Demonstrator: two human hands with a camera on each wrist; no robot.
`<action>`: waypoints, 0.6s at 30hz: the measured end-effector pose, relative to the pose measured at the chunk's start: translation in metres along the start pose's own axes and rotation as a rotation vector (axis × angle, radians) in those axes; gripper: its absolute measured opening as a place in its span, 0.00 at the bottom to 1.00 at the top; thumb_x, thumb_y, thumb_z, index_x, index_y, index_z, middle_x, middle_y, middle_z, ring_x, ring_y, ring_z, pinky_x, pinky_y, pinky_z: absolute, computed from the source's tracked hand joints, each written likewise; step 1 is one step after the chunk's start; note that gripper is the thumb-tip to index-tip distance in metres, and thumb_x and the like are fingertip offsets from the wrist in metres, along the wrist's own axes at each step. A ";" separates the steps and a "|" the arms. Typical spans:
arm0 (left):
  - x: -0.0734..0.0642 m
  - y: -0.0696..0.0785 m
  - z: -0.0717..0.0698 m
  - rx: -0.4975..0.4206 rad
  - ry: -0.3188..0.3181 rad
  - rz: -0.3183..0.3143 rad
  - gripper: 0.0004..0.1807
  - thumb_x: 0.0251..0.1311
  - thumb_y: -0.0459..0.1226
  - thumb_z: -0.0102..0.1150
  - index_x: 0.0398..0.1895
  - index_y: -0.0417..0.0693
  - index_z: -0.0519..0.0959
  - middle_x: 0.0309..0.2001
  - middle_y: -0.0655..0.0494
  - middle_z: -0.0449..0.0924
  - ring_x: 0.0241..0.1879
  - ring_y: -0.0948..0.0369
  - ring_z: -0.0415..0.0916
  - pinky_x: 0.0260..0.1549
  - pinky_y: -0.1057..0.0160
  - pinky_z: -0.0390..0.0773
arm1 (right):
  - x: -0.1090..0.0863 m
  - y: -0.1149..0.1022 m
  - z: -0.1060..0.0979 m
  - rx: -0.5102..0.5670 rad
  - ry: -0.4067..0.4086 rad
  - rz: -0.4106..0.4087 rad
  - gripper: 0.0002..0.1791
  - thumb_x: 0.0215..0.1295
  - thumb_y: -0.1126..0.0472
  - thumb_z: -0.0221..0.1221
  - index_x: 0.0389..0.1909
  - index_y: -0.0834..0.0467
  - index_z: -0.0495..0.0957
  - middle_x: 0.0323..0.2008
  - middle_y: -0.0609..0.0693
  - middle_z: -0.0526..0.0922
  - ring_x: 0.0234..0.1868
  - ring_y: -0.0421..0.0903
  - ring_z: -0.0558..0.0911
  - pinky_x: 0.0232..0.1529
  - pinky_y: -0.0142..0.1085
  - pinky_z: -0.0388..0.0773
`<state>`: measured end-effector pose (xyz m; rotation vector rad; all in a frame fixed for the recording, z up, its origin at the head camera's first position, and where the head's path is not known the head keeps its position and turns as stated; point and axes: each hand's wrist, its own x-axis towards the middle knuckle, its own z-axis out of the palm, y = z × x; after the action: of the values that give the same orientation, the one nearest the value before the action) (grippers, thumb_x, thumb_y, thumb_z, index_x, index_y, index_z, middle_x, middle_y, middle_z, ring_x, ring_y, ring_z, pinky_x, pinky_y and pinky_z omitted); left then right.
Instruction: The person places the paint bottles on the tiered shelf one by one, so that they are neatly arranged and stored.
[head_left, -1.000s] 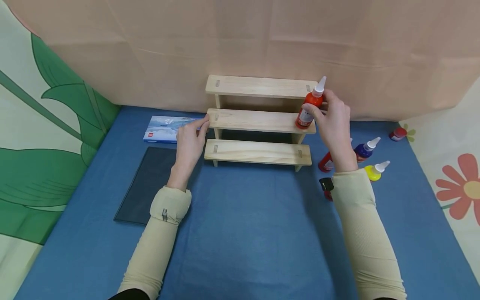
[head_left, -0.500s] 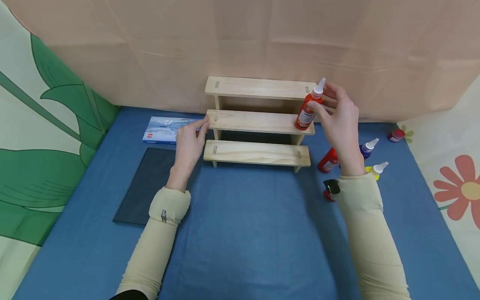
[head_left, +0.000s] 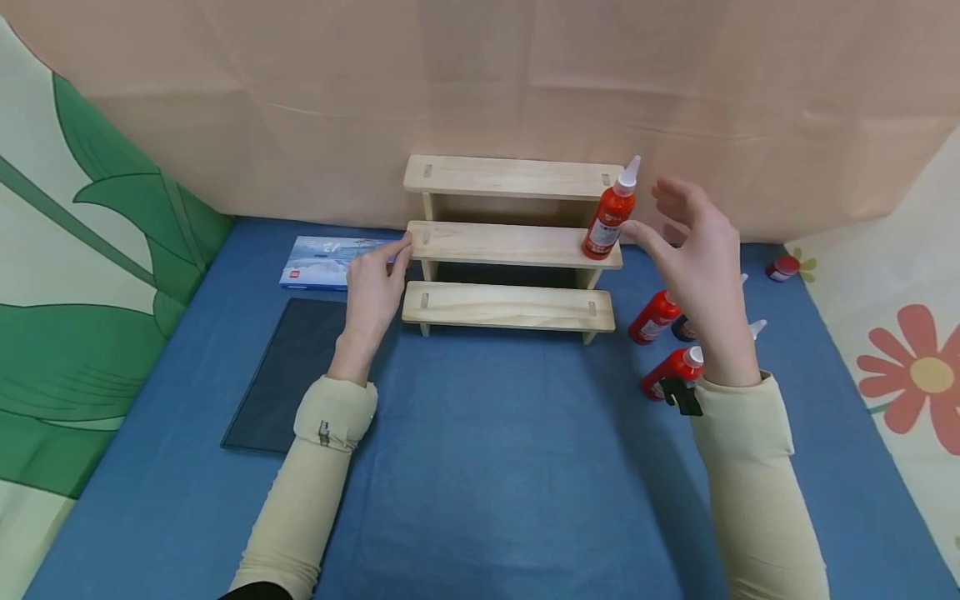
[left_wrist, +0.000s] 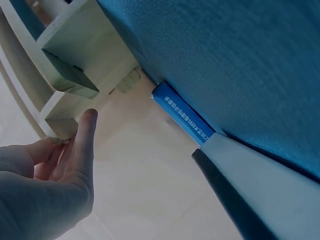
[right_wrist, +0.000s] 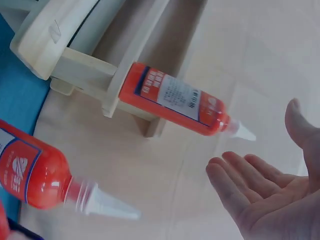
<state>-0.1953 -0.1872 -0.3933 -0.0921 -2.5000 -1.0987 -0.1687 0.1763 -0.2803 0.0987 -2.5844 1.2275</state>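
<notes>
A three-tier wooden stepped shelf (head_left: 510, 243) stands against the back. On the right end of its middle tier sits a red-orange bottle (head_left: 606, 221) with a white pointed nozzle, upright. My left hand (head_left: 371, 292) pinches the left end of that tier; in the left wrist view thumb and fingers meet at the board's corner. Just right of the bottle, my right hand (head_left: 697, 267) is spread and holds nothing. The right wrist view shows a gap between the fingers (right_wrist: 232, 185) and the bottle's nozzle.
Two red bottles, one near (head_left: 675, 371) and one farther back (head_left: 654, 318), stand on the blue cloth by my right wrist, which partly hides others. A red-topped container (head_left: 783, 267) lies far right. Left are a blue-and-white box (head_left: 326, 262) and a dark flat board (head_left: 288, 383).
My right hand has let go of the red-orange bottle and drawn away to the right, fingers spreading. The bottle stays on the middle tier. My left hand keeps its place on the shelf.
</notes>
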 end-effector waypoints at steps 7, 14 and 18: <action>0.001 -0.001 0.000 0.001 0.000 0.001 0.17 0.81 0.34 0.58 0.65 0.37 0.83 0.49 0.37 0.89 0.39 0.45 0.89 0.30 0.53 0.77 | -0.020 0.004 -0.013 -0.044 -0.002 -0.019 0.37 0.73 0.50 0.70 0.79 0.54 0.70 0.75 0.51 0.75 0.74 0.52 0.74 0.72 0.51 0.71; 0.001 -0.002 0.000 -0.002 0.007 0.001 0.17 0.81 0.34 0.57 0.65 0.36 0.83 0.49 0.37 0.89 0.40 0.44 0.89 0.32 0.50 0.79 | -0.036 0.016 -0.022 -0.079 -0.035 -0.001 0.37 0.74 0.48 0.69 0.79 0.55 0.71 0.74 0.54 0.75 0.74 0.55 0.74 0.71 0.55 0.71; 0.001 -0.002 0.000 -0.004 0.006 0.007 0.17 0.81 0.34 0.57 0.65 0.36 0.83 0.48 0.37 0.89 0.39 0.43 0.89 0.32 0.49 0.79 | -0.044 0.023 -0.027 -0.100 -0.040 0.022 0.37 0.74 0.47 0.69 0.79 0.54 0.70 0.75 0.55 0.74 0.74 0.57 0.75 0.69 0.60 0.72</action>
<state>-0.1968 -0.1889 -0.3947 -0.0986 -2.4899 -1.0996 -0.1247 0.2093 -0.2929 0.0754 -2.6826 1.1120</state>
